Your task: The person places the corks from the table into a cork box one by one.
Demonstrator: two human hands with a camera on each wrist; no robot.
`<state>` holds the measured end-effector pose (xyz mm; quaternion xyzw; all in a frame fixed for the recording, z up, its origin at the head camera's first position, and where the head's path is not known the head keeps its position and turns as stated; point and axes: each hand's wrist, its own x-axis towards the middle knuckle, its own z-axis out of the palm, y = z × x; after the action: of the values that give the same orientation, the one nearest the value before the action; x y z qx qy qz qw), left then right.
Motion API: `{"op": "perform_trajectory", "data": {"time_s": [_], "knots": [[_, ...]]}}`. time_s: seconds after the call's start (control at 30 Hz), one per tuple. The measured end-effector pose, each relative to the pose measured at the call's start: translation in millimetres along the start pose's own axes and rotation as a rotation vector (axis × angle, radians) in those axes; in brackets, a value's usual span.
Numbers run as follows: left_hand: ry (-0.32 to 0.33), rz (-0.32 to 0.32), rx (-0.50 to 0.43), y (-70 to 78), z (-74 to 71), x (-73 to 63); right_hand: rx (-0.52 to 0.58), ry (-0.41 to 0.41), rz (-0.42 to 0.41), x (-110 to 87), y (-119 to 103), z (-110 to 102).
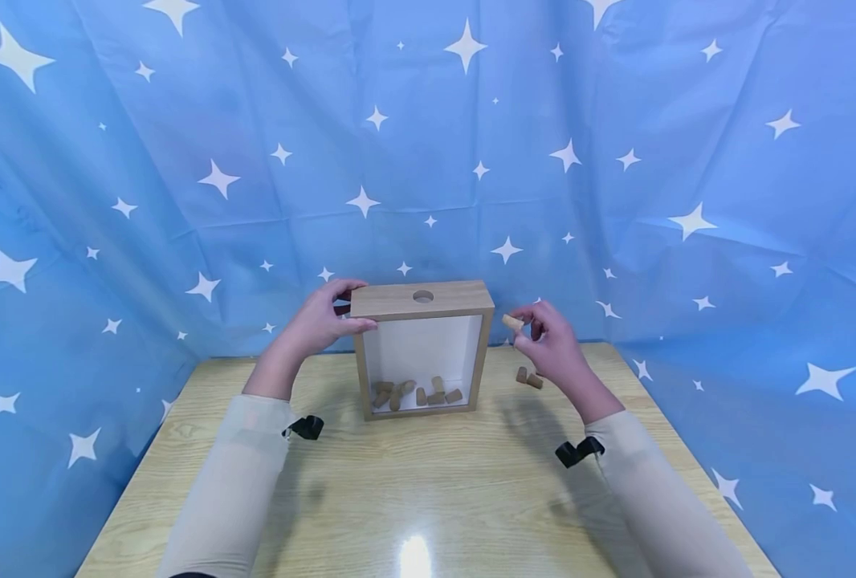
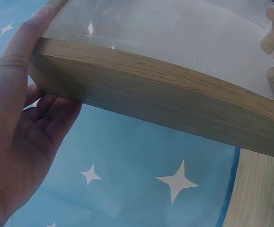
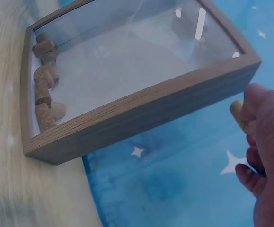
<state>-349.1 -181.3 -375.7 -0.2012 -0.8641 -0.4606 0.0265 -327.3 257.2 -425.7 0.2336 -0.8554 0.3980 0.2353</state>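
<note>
A wooden shadow box (image 1: 483, 361) with a clear front stands upright on the table, a round hole (image 1: 423, 296) in its top. Several corks (image 1: 395, 399) lie along its bottom behind the pane. My left hand (image 1: 324, 317) grips the box's upper left corner, thumb on the front edge and fingers behind; the left wrist view shows this hand (image 2: 28, 113) around the frame. Right of the box, my right hand (image 1: 549, 341) pinches one cork (image 1: 512, 322) between thumb and fingers, level with the box top. In the right wrist view that cork (image 3: 241, 116) is partly covered by the fingers.
Two loose corks (image 1: 529, 378) lie on the wooden table (image 1: 413, 482) to the right of the box, below my right hand. A blue curtain with white stars (image 1: 428, 160) hangs close behind the table and along both sides.
</note>
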Motion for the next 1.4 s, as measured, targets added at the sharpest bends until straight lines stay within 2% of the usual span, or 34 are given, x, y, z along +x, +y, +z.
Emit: {"op": "perform_trajectory", "data": {"time_s": [0.2, 0.7, 1.03, 1.4], "knots": [[0.005, 0.001, 0.008, 1.5, -0.4, -0.3, 0.021, 0.061, -0.052, 8.9, -7.4, -4.8], [0.002, -0.002, -0.003, 2.5, 0.1, -0.8, 0.072, 0.154, -0.090, 24.3, -24.6, -13.6], [0.006, -0.003, -0.001, 5.1, 0.9, -2.3, 0.120, 0.165, -0.101, 35.3, -42.7, -8.5], [0.016, 0.011, -0.003, 4.4, 1.6, -2.0, 0.158, 0.095, -0.089, 41.8, -55.5, 0.0]]}}
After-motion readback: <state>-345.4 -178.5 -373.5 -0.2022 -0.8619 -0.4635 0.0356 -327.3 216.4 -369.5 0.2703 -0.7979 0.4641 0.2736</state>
